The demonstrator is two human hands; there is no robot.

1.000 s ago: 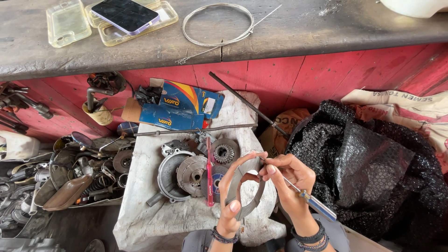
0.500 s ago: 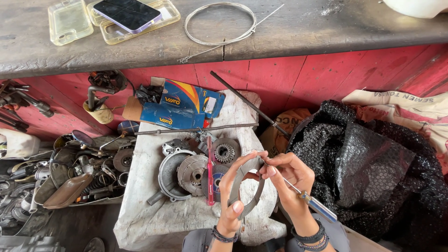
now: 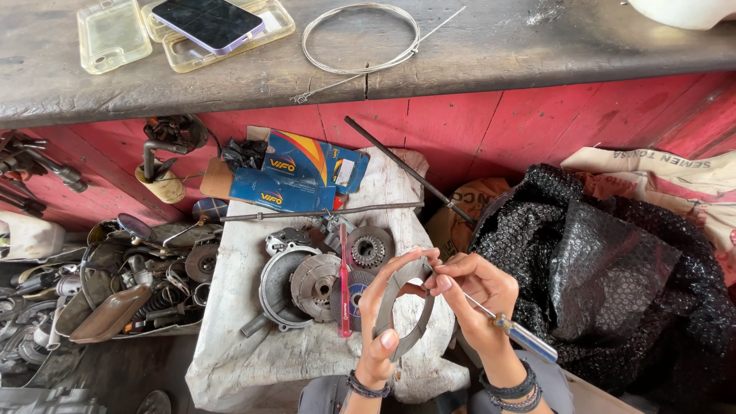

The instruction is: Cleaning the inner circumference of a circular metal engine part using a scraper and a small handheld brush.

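Curved grey metal brake shoe (image 3: pixel 404 310) is sitting upright in the left hand (image 3: pixel 383 326), fingers closing round its rim; it looks stiff, fairly light and probably greasy, best held by the edges. Right hand (image 3: pixel 475 295) is pinching a thin blue-handled screwdriver (image 3: pixel 498 323) against it. Beyond, a red-handled screwdriver (image 3: pixel 344 284) and round clutch parts (image 3: pixel 314 284) are lying on the white cloth (image 3: pixel 245 345).

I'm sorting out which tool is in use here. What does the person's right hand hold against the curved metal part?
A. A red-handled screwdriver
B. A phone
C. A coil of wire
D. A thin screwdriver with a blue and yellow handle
D: the right hand grips a thin screwdriver with a blue and yellow handle, its tip at the curved metal part held by the left hand.
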